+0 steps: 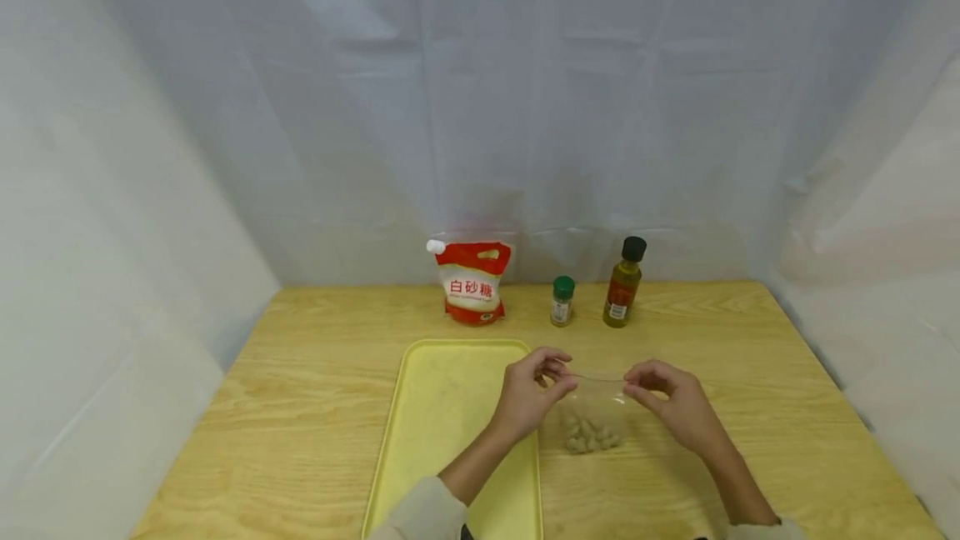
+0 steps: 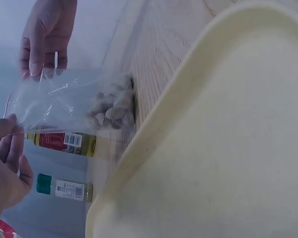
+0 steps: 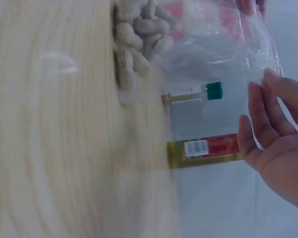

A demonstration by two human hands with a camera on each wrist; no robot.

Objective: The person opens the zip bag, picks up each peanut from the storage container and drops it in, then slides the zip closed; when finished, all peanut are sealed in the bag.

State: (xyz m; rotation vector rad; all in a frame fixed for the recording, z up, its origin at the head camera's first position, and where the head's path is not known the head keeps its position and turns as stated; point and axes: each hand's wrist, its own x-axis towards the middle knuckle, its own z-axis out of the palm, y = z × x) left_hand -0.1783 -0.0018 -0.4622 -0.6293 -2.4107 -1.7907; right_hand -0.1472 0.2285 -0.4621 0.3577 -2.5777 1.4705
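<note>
A clear zip bag [image 1: 596,400] with a red line along its top edge hangs between my two hands. Several peanuts in their shells [image 3: 139,37] lie at the bottom of the bag, close over the wooden table. My left hand [image 1: 528,394] pinches one top corner between thumb and fingertips. The opposite corner is pinched by my right hand [image 1: 672,402], its other fingers loosely bent. In the left wrist view the bag [image 2: 59,101] stands upright just past the tray's rim, its top edge stretched between the hands.
Left of the bag lies a yellow tray [image 1: 435,415], with my left forearm over it. Along the back stand a red and white sugar pouch [image 1: 474,283], a small green-capped jar [image 1: 562,302] and a black-capped oil bottle [image 1: 624,283]. Pale sheeting [image 1: 480,107] hangs behind the table.
</note>
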